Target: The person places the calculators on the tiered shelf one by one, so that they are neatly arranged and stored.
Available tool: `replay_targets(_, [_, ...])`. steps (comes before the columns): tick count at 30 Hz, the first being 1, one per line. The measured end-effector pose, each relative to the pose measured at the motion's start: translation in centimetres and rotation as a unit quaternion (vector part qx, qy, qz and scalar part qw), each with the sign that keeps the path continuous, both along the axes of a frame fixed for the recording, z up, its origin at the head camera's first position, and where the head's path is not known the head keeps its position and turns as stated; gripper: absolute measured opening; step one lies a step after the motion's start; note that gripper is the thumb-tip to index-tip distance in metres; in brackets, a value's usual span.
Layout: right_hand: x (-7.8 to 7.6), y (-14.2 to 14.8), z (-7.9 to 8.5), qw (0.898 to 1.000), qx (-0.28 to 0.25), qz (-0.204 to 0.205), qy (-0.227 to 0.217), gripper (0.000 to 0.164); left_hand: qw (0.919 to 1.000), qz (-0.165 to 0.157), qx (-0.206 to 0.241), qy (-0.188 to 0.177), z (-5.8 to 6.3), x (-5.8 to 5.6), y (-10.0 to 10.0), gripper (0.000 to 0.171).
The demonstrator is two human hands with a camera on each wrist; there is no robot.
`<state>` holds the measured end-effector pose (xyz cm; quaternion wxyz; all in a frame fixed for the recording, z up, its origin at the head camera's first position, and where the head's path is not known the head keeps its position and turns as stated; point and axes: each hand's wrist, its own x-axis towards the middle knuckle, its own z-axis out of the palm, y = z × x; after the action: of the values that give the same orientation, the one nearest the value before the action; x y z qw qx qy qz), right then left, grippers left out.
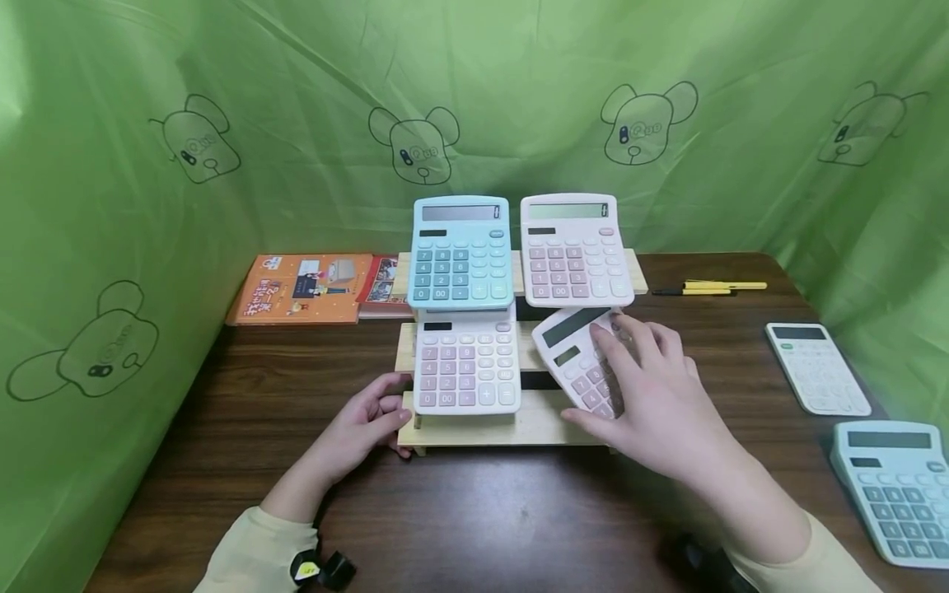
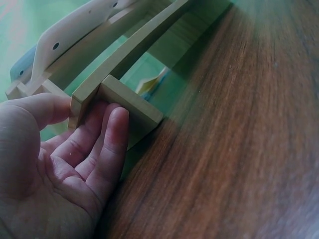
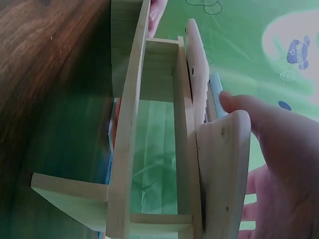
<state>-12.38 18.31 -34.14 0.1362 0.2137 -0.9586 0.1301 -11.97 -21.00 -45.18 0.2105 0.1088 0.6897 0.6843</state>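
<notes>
A stepped wooden rack (image 1: 544,428) stands on the table. My left hand (image 1: 363,424) holds its front left corner, thumb and fingers on either side of the slat end in the left wrist view. With my right hand (image 1: 660,399) I hold a pale pink calculator (image 1: 569,362), tilted askew on the rack's lower right; part of it is hidden under the fingers. Beside it, a white calculator with pinkish keys (image 1: 467,371) stands upright. On the upper tier are a blue calculator (image 1: 461,255) and a light pink calculator (image 1: 574,255).
An orange book (image 1: 296,288) and a red book (image 1: 381,284) lie behind the rack's left. Pens (image 1: 712,287) lie at back right. A white calculator (image 1: 815,371) and a light blue calculator (image 1: 897,494) lie at the right edge. Green curtain (image 1: 519,99) surrounds the table.
</notes>
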Motion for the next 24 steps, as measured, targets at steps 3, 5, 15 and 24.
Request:
replay_targets(3, [0.1, 0.0, 0.0, 1.000, 0.009, 0.001, 0.006, 0.104, 1.0000, 0.000, 0.001, 0.000, 0.0, 0.0, 0.0, 0.055])
replay_targets(5, [0.1, 0.0, 0.0, 1.000, 0.014, 0.003, 0.004, 0.104, 1.0000, 0.000, 0.001, 0.000, 0.0, 0.0, 0.0, 0.055])
replay_targets(15, [0.7, 0.1, 0.7, 0.999, 0.031, 0.026, -0.002, 0.102, 1.0000, -0.003, 0.004, 0.002, 0.0, -0.1, 0.1, 0.054])
replay_targets(24, [1.0, 0.3, 1.0, 0.998, 0.032, 0.058, -0.004, 0.094, 1.0000, 0.001, -0.003, -0.002, 0.1, 0.1, 0.1, 0.054])
